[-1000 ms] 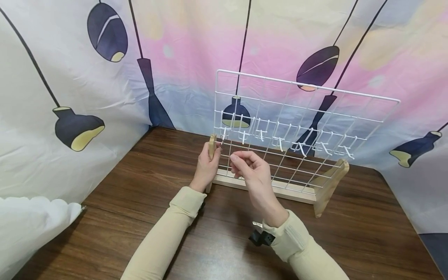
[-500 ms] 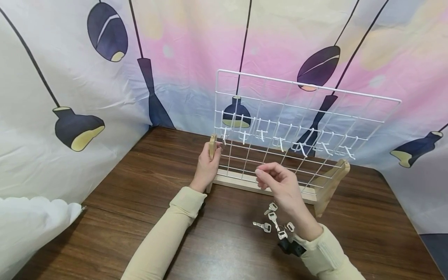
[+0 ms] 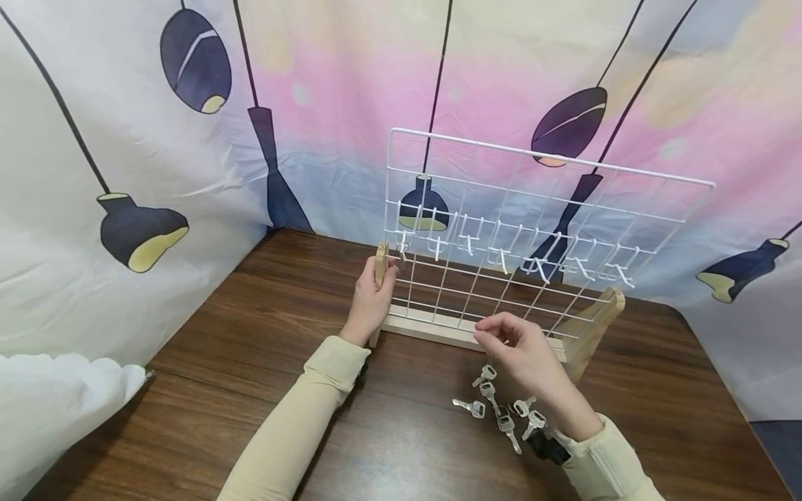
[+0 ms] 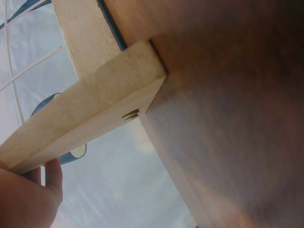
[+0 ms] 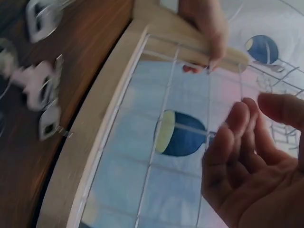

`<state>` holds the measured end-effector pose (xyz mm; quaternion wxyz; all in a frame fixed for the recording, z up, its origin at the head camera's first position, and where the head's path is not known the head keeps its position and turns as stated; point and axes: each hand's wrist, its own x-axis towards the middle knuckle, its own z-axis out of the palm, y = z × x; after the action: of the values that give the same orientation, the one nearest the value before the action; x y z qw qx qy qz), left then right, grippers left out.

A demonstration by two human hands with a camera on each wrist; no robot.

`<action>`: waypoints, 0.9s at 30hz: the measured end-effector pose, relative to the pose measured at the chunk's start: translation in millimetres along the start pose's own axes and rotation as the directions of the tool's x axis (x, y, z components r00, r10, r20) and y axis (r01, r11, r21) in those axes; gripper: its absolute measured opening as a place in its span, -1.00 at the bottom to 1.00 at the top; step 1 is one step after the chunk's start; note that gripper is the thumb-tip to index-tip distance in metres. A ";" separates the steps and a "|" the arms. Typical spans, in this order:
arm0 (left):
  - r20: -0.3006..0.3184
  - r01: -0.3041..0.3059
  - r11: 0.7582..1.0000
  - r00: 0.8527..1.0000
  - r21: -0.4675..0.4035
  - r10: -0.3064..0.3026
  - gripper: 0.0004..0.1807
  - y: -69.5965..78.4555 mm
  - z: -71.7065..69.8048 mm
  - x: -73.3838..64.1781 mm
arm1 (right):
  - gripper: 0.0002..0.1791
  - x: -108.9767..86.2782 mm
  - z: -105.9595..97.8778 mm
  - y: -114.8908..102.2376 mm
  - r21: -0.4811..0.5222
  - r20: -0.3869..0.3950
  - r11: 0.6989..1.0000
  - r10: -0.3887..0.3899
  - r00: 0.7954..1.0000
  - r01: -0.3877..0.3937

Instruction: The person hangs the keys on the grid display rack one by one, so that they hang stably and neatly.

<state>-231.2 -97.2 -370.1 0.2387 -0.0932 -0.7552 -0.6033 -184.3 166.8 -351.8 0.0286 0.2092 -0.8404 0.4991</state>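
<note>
My left hand (image 3: 370,296) grips the wooden left side post (image 3: 380,264) of a white wire grid rack (image 3: 476,268). In the left wrist view, its fingers (image 4: 53,175) wrap the far end of that post. In front of the rack's wooden base bar, my right hand (image 3: 523,351) hovers with its fingers loosely curved. The right wrist view shows a gap between thumb and fingertips, with nothing held there. Several silver keys (image 3: 486,391) lie on the table below and left of that wrist. A small silvery item, apparently a key (image 3: 403,252), hangs at the leftmost hook.
Several white hooks (image 3: 501,259) line the middle of the grid. A wooden right side post (image 3: 595,330) supports the rack's other end. The dark wood table (image 3: 263,390) meets patterned cloth (image 3: 338,83) at the back, and white cloth (image 3: 63,403) hangs over its left side.
My right hand has moved rightward and toward the front of the table, away from the left hooks, uncovering the keys. My left hand has stayed on the side post.
</note>
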 end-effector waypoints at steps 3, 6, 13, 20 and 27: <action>-0.001 -0.004 1.000 1.000 0.002 0.004 -0.78 -0.7 0.5 -0.1 | -0.84 -3.3 -0.8 7.9 -0.144 0.058 0.989 0.030 0.998 -0.022; -0.003 -0.008 1.000 1.000 0.005 0.008 -0.78 -0.1 0.5 -0.3 | -0.85 -5.1 -0.9 15.2 -0.258 0.108 0.966 0.056 0.993 -0.026; -0.006 -0.006 1.000 1.000 0.008 0.007 -0.77 1.1 0.6 -0.9 | -0.81 -7.6 -1.4 27.6 -0.542 0.091 0.839 0.118 0.989 -0.050; -0.011 -0.012 1.000 1.000 0.015 0.012 -0.78 1.2 0.7 -1.1 | -0.87 -10.4 -1.5 40.7 -0.671 0.057 0.736 0.173 0.983 -0.090; -0.017 -0.008 1.000 1.000 0.016 0.008 -0.76 -13.7 3.2 2.9 | -0.96 -10.8 1.7 50.1 -0.677 0.076 0.729 0.205 0.976 -0.100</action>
<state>-240.4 -98.0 -381.1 0.2480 -0.0892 -0.7575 -0.5972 -193.3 189.6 -396.9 -0.0007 0.1508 -0.9774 0.1481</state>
